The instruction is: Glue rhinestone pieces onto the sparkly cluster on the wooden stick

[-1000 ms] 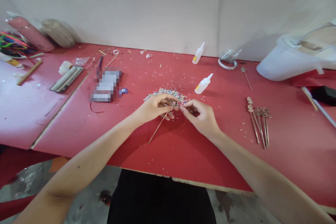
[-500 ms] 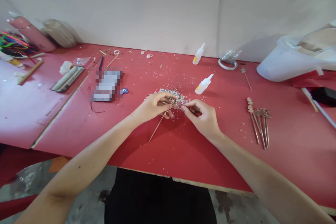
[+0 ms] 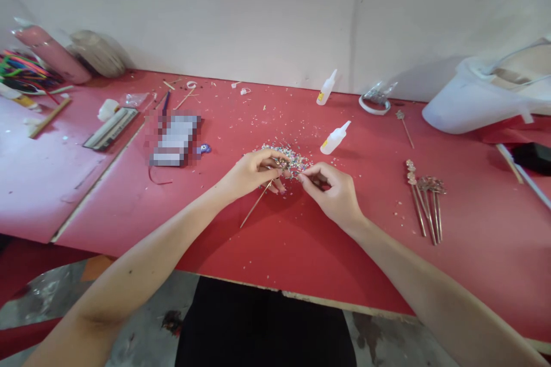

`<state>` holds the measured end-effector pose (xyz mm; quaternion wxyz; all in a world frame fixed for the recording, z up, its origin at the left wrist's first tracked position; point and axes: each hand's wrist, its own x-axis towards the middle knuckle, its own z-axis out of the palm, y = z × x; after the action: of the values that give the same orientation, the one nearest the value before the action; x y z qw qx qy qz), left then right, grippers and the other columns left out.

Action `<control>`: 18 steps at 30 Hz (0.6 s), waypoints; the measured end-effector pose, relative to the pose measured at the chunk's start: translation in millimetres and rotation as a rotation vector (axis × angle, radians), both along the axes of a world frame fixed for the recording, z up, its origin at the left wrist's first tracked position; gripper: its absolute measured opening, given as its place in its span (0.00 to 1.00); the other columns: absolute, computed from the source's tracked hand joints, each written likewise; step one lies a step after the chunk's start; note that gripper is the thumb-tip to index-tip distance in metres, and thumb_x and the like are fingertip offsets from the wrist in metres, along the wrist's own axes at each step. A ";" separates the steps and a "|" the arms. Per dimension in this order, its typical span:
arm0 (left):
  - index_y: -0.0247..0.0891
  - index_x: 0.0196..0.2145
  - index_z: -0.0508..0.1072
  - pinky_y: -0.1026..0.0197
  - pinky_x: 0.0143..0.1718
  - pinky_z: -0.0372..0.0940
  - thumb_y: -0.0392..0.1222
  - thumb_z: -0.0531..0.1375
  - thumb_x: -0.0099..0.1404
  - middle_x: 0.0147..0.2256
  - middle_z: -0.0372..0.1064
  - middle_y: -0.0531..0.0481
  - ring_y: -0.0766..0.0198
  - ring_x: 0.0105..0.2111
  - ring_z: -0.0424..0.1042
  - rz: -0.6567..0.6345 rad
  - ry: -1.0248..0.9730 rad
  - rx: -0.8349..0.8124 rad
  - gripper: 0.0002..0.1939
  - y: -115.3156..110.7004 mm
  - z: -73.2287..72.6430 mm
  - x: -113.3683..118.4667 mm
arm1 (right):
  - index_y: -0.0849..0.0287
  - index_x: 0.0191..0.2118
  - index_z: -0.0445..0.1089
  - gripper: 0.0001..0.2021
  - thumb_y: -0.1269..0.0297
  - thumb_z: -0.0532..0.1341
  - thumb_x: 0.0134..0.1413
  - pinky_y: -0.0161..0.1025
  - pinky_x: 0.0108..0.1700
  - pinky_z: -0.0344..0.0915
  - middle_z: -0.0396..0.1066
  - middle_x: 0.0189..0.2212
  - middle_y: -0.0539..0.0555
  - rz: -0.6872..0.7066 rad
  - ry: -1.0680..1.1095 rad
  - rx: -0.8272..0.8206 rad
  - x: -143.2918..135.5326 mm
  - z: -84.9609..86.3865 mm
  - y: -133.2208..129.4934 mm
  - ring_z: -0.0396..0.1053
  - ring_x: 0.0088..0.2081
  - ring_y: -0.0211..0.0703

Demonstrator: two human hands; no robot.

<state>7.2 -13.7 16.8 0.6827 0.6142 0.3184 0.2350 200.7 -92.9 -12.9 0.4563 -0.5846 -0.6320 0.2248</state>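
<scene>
My left hand [image 3: 258,172] grips a metal hair stick [image 3: 256,204] near its ornamented head, with the thin shaft slanting down to the left. Close to that head, the thumb and forefinger of my right hand [image 3: 329,186] are pinched together; whatever they hold is too small to name. Both hands are over the near side of a pile of small multicoloured beads [image 3: 297,156] on the red table [image 3: 293,246]. My fingers partly hide the stick's head.
Two white glue bottles [image 3: 336,137] stand beyond my right hand. Finished-looking hair sticks [image 3: 430,206] lie at the right, near a white bucket [image 3: 465,97]. A blurred-out flat object [image 3: 176,140] and a pink bottle [image 3: 54,54] are at the left.
The lower end of the hair stick has swung slightly to the left and up. Both hands stay in nearly the same place.
</scene>
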 end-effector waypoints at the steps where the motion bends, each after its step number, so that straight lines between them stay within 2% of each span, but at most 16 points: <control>1: 0.33 0.48 0.68 0.61 0.32 0.74 0.34 0.58 0.64 0.38 0.75 0.43 0.64 0.29 0.77 0.023 -0.003 0.009 0.14 1.1 0.8 -0.9 | 0.58 0.29 0.67 0.07 0.63 0.61 0.56 0.34 0.26 0.56 0.63 0.20 0.47 -0.001 0.002 0.000 0.2 -0.3 0.2 0.57 0.23 0.34; 5: 0.34 0.48 0.68 0.61 0.32 0.73 0.33 0.58 0.63 0.39 0.74 0.43 0.65 0.28 0.76 0.097 0.010 0.048 0.15 6.0 1.2 -3.3 | 0.58 0.31 0.68 0.07 0.62 0.61 0.56 0.34 0.27 0.56 0.64 0.21 0.47 0.013 -0.023 -0.015 0.5 0.3 1.4 0.57 0.23 0.34; 11: 0.36 0.48 0.69 0.63 0.31 0.70 0.33 0.59 0.62 0.37 0.74 0.45 0.67 0.30 0.73 0.115 0.050 0.057 0.16 6.9 1.9 -1.9 | 0.58 0.32 0.70 0.07 0.62 0.61 0.57 0.35 0.28 0.58 0.67 0.23 0.48 0.071 -0.057 -0.018 -0.4 3.0 2.2 0.60 0.24 0.34; 15: 0.37 0.48 0.69 0.64 0.31 0.67 0.34 0.60 0.61 0.37 0.75 0.47 0.68 0.29 0.73 0.098 0.014 0.002 0.16 3.9 5.2 -1.2 | 0.58 0.33 0.69 0.05 0.63 0.62 0.57 0.34 0.28 0.60 0.67 0.24 0.48 0.031 0.002 0.049 -1.2 4.9 -0.5 0.61 0.24 0.34; 18: 0.36 0.43 0.69 0.64 0.31 0.67 0.35 0.62 0.61 0.36 0.75 0.47 0.68 0.28 0.72 0.087 -0.033 -0.058 0.12 1.4 4.9 -0.9 | 0.56 0.35 0.67 0.04 0.63 0.61 0.58 0.34 0.27 0.61 0.66 0.27 0.48 -0.005 0.100 0.114 -1.0 5.2 -2.9 0.62 0.24 0.33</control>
<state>6.3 -12.3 21.8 0.6946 0.5759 0.3400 0.2651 199.7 -95.8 -7.6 0.5204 -0.5474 -0.6187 0.2161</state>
